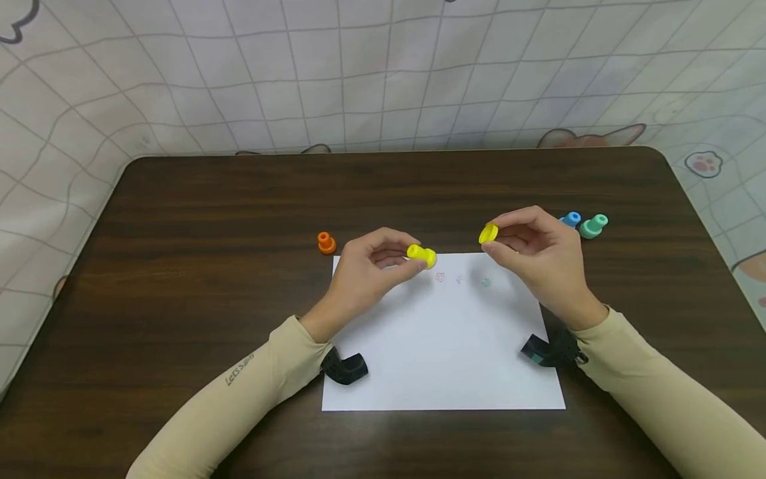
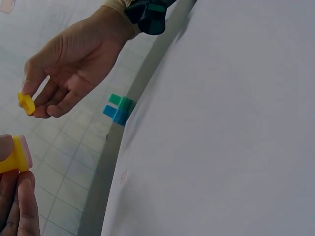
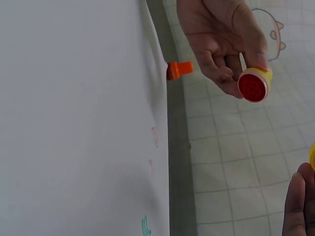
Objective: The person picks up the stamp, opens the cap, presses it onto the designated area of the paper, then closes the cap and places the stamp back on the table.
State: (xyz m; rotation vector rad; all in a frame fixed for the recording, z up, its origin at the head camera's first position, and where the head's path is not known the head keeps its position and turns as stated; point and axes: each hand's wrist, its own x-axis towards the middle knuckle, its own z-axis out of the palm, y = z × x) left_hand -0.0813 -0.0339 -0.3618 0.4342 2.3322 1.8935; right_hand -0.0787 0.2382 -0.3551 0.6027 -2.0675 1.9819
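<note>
Over white paper on the dark table, the left hand pinched a yellow stamp (lying sideways, red face rightward), the right hand pinching its yellow cap just beside.

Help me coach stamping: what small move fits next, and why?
Probably lower the yellow stamp in the left hand onto bare paper: its cap is off in the right hand, and its red face shows uncovered.

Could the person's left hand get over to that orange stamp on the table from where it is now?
Probably yes. The orange stamp stands alone on the table beside the left hand, nothing between, though that hand holds the yellow stamp.
</note>
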